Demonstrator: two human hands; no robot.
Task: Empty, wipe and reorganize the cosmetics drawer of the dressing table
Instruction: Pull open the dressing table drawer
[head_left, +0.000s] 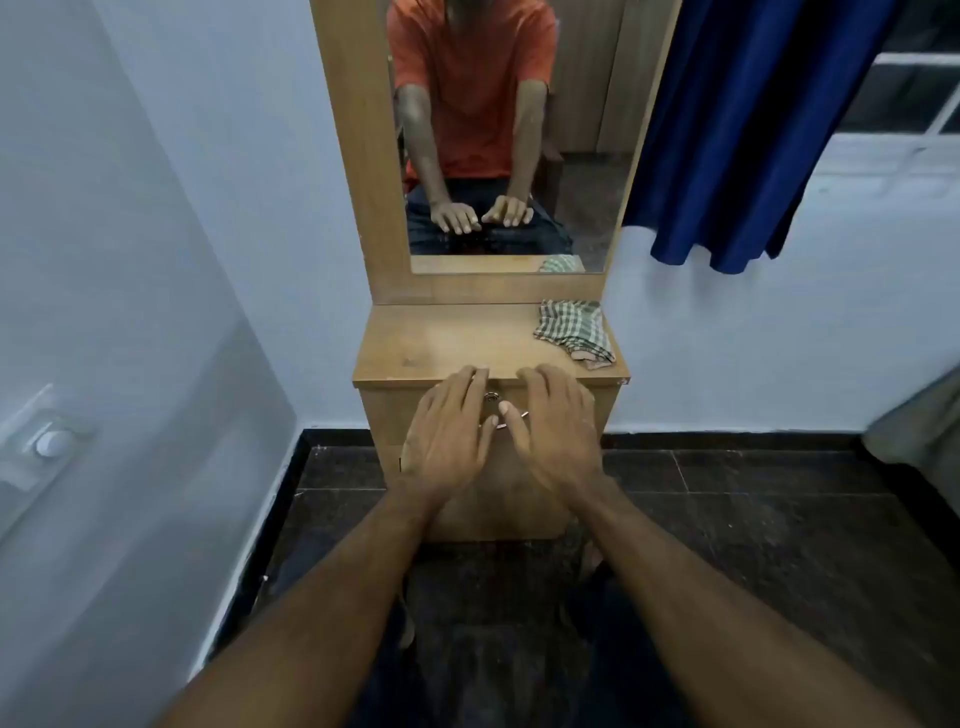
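both hands, left hand (449, 431) and right hand (556, 423), flat, fingers (475, 376) outstretched before drawer (605, 402)

Two hands, the left hand (448, 434) and the right hand (557, 428), at the centre of the frame. One dressing table (415, 343), one mirror (498, 130) above it, one checked cloth (574, 332) on the worktop, one blue curtain (753, 130) upper right, one keyhole (491, 398).

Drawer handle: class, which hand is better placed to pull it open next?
Probably right: the right hand thumb lies against the metal handle; the left hand hovers beside the lock.
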